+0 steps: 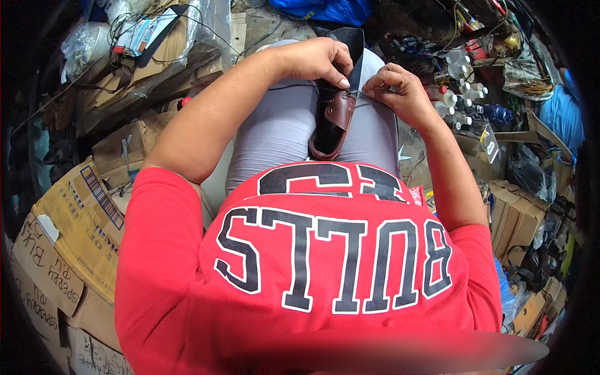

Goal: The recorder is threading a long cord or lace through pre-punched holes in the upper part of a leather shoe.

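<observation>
A brown leather shoe [338, 128] rests between my thighs, its heel and opening toward me and its front partly under my left hand. A black strap [357, 53] loops over its far end. My left hand [319, 60] is closed at the front of the shoe, thumb down by the leather; what its fingers grip is hidden. Just right of the shoe, my right hand [400, 92] pinches a thin pale thread [360, 93] that runs to the shoe's edge. A dark thin strand [275, 89] crosses my left thigh near the left hand.
Cardboard boxes [81, 225] stack up at my left. Several small bottles [459, 100] stand at the right, close to my right arm. Farther left lies a board with plastic and papers [165, 44]. A blue sheet [322, 9] lies ahead, and flattened cartons [515, 215] lean at right.
</observation>
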A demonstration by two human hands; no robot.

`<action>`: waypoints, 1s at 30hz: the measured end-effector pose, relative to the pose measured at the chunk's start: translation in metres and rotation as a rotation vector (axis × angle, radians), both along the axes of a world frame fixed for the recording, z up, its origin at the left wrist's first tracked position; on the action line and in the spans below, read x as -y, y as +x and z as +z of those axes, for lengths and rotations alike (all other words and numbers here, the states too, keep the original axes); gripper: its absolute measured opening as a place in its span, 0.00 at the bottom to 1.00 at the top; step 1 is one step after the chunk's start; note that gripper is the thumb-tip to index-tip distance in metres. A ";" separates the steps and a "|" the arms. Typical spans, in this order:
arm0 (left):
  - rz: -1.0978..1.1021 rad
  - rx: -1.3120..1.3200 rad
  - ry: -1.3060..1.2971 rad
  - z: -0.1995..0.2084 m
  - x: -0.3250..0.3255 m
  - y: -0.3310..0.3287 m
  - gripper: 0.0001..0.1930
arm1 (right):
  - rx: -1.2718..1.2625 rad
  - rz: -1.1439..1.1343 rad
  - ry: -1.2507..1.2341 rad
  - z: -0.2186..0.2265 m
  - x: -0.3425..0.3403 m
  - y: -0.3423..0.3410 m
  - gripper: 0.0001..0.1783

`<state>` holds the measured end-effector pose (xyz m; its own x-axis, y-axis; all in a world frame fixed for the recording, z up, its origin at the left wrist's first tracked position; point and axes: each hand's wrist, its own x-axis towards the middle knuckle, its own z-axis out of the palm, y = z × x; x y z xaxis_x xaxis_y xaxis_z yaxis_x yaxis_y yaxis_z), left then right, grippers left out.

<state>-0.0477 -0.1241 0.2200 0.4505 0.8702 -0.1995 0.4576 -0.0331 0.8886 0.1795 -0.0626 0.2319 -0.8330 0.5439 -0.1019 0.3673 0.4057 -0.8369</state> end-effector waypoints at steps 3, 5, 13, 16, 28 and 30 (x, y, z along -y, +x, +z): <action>0.021 0.076 0.025 -0.002 0.003 0.001 0.12 | -0.018 -0.010 -0.002 -0.006 0.004 0.000 0.08; 0.037 0.115 0.028 -0.004 0.005 0.001 0.12 | -0.070 -0.003 0.120 -0.012 0.006 0.001 0.08; 0.065 0.135 0.009 -0.003 0.007 0.001 0.10 | -0.106 -0.027 0.294 -0.010 0.018 0.000 0.07; -0.028 0.062 0.001 0.005 0.003 -0.002 0.11 | -0.075 -0.005 0.377 -0.008 0.020 0.004 0.07; -0.118 -0.074 -0.037 0.019 0.001 -0.001 0.13 | 0.021 0.149 0.565 0.020 0.021 0.000 0.09; -0.154 -0.098 0.017 0.019 0.001 -0.003 0.13 | 0.057 0.191 0.601 0.030 0.021 -0.005 0.09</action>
